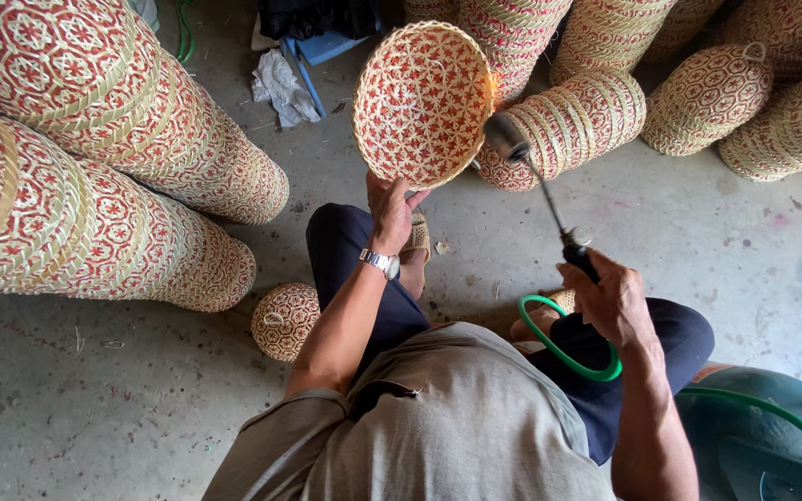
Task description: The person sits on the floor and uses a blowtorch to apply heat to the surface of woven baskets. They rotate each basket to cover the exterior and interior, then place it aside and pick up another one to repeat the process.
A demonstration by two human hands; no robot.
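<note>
Grey cloth of my shirt (438,417) fills the bottom of the view, with my dark blue trousers (364,269) past it. I am sitting on the grey concrete floor (122,390).

My left hand (392,209) is closed on the rim of a round woven basket with a red and straw pattern (420,102). I hold it up on its edge, so its hollow side faces me. A silver watch (381,263) is on that wrist.

My right hand (610,297) is wrapped tight around the black handle of a long metal torch (540,190). Its dark round head sits right at the basket's right rim, where a small orange glow shows. A thin green hose (559,348) loops under this hand and runs to a blue-green gas tank (763,436) at the bottom right.

One small round basket with a loop (285,320) lies on the floor by my left knee. Tall stacks of the same baskets lie on their sides to the left (95,158), and more stacks (698,83) lie along the top. Crumpled white paper (280,83) sits near the top.
</note>
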